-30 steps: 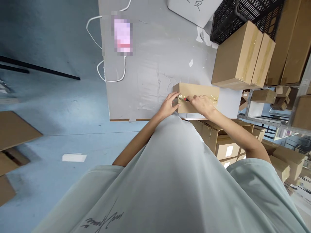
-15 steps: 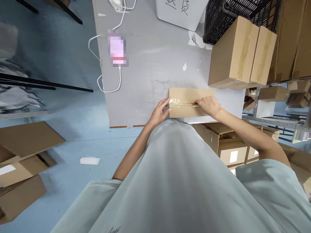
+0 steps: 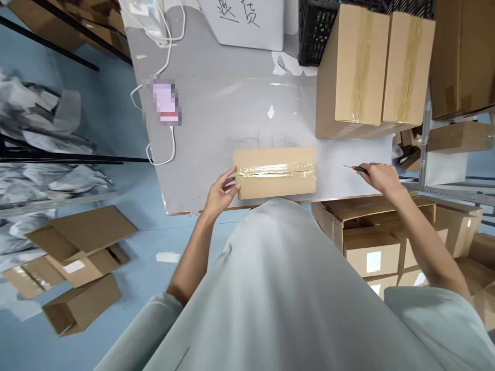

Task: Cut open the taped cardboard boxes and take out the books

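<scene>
A long brown cardboard box (image 3: 276, 188) lies on the grey table (image 3: 201, 129) close to its front edge. Shiny clear tape runs along its top seam, where a dark line shows at the right part. My left hand (image 3: 221, 195) rests against the box's left end, fingers and thumb apart and touching the edge. To the right of the box, away from it, my right hand (image 3: 381, 178) is closed round a slim pointed tool (image 3: 359, 169) with a black-and-red handle. Its thin tip points left; whether it is a blade or a screwdriver shaft is unclear.
Two taped cartons (image 3: 359, 72) stand at the table's right, before a black crate (image 3: 313, 41). A white bin (image 3: 251, 31) stands at the back. A phone (image 3: 166, 103) with a white cable lies at left. Open cartons (image 3: 373, 242) sit below the table's right edge.
My right hand has drawn the tool away from the box's top seam and out to the right. My left hand stays at the box's left end. The view has shifted.
</scene>
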Demonstrator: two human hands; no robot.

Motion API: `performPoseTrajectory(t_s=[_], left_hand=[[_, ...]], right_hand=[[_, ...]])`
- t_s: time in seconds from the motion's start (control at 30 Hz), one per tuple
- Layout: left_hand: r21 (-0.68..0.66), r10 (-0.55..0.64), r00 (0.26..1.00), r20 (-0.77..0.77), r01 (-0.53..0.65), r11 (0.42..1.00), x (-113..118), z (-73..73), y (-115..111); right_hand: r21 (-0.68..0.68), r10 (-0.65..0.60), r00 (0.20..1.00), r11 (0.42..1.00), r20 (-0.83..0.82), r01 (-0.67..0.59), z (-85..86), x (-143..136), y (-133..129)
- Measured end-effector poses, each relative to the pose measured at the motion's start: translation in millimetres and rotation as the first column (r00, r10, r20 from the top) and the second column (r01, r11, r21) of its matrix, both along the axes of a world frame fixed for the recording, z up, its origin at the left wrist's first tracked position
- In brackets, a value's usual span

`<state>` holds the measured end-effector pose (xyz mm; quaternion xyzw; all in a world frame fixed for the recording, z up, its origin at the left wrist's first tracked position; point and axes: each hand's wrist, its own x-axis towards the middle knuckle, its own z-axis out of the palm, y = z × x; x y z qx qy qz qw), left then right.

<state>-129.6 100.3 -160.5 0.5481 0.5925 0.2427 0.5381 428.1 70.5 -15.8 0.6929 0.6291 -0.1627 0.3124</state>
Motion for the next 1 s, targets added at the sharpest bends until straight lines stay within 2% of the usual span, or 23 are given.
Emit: performPoseTrajectory(t_s=[0.07, 0.1, 0.13, 0.2, 0.27, 0.33, 0.4, 0.47, 0.57, 0.63, 0.7, 0.77, 0.87, 0.93, 1.0], left_hand=[[0.12, 0.087, 0.989, -0.117, -0.072, 0.99, 21.0, 6.4, -0.2], [0.194, 0.131, 0.975, -0.177, -0.096, 0.976, 34.5, 9.2, 0.5], [0.261, 0.165, 0.959, -0.228, -0.103, 0.96, 48.9, 11.5, 1.8], [0.341, 0.185, 0.938, -0.294, -0.078, 0.937, 76.6, 12.9, 6.0], [0.358, 0.181, 0.927, -0.329, -0.055, 0.932, 96.1, 10.0, 11.4], [0.362, 0.207, 0.915, -0.346, -0.074, 0.929, 103.4, 4.3, 16.1], [0.378, 0.237, 0.907, -0.347, -0.096, 0.921, 99.0, -1.7, 18.7], [0.403, 0.249, 0.91, -0.331, -0.102, 0.91, 86.1, -6.6, 19.4], [0.434, 0.297, 0.908, -0.295, -0.149, 0.889, 57.8, -12.1, 19.2], [0.416, 0.383, 0.877, -0.29, -0.245, 0.876, 37.7, -15.4, 20.1], [0.348, 0.481, 0.825, -0.296, -0.376, 0.859, 21.7, -19.0, 22.4], [0.243, 0.542, 0.793, -0.278, -0.488, 0.838, 15.4, -23.4, 25.2], [0.068, 0.516, 0.838, -0.178, -0.512, 0.856, 30.2, -32.0, 27.4], [-0.05, 0.438, 0.893, -0.106, -0.444, 0.894, 51.8, -38.9, 26.5], [-0.126, 0.357, 0.933, -0.039, -0.359, 0.925, 73.3, -45.1, 24.2]], right_hand=[[0.103, -0.19, 0.966, 0.972, -0.173, 0.209, -31.0, 14.7, -10.3], [0.117, -0.305, 0.908, 0.93, -0.288, 0.349, -50.1, 14.7, -13.4], [0.099, -0.415, 0.813, 0.865, -0.409, 0.491, -70.7, 10.0, -15.2], [-0.018, -0.582, 0.514, 0.672, -0.63, 0.74, -113.0, -11.0, -15.8], [-0.117, -0.62, 0.343, 0.579, -0.706, 0.807, -150.8, -41.4, -14.5], [-0.175, -0.624, 0.254, 0.542, -0.739, 0.822, -179.6, -74.1, -13.6], [-0.211, -0.613, 0.183, 0.512, -0.768, 0.833, -197.6, -104.2, -13.4], [-0.22, -0.589, 0.137, 0.494, -0.797, 0.841, -205.7, -129.9, -13.1], [-0.193, -0.536, 0.11, 0.477, -0.837, 0.858, -202.0, -161.2, -11.4], [-0.143, -0.476, 0.118, 0.476, -0.871, 0.868, -189.3, -179.0, -10.5], [-0.042, -0.381, 0.176, 0.5, -0.908, 0.865, -167.6, -194.4, -10.8], [0.1, -0.279, 0.282, 0.525, -0.918, 0.845, -137.0, -205.6, -12.1], [0.312, -0.195, 0.47, 0.528, -0.861, 0.79, -81.0, -211.7, -11.9], [0.441, -0.181, 0.602, 0.525, -0.778, 0.728, -47.1, -211.6, -8.5], [0.534, -0.191, 0.711, 0.537, -0.677, 0.653, -24.6, -213.2, -4.0]])
